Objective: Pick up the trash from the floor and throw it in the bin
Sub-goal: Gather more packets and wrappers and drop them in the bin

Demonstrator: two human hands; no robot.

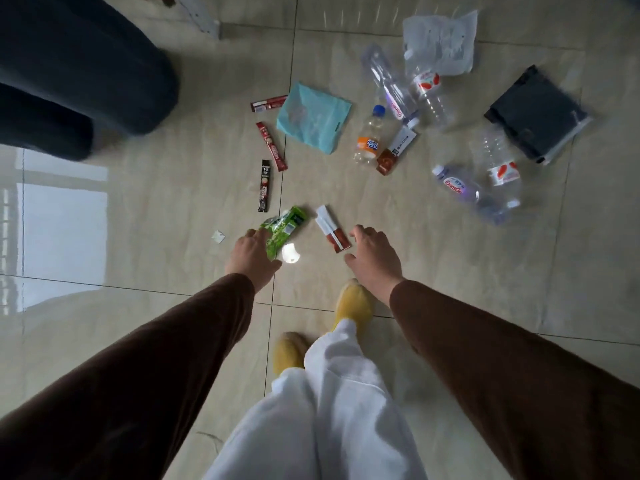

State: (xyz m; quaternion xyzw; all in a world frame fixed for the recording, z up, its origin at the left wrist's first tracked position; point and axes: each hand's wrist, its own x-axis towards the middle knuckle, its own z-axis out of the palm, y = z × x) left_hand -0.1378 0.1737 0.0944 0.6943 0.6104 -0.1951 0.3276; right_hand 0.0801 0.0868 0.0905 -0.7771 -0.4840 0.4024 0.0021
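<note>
Trash lies scattered on the tiled floor point(145, 209). My left hand point(252, 255) reaches down beside a green wrapper point(282, 229), its fingers touching the wrapper's left edge without closing on it. My right hand point(375, 256) hovers open just right of a red and white packet point(332, 228), holding nothing. Farther off lie a black sachet point(265, 185), two red sachets point(271, 145), a light blue bag point(313, 117), a small orange-label bottle point(369, 138) and several clear plastic bottles point(479, 190). No bin is in view.
A dark upholstered seat point(69, 64) fills the upper left. A clear plastic bag point(440, 41) and a black packet in plastic point(536, 114) lie at the upper right. My feet in yellow slippers point(355, 299) stand just behind the hands. A small white scrap point(218, 236) lies left.
</note>
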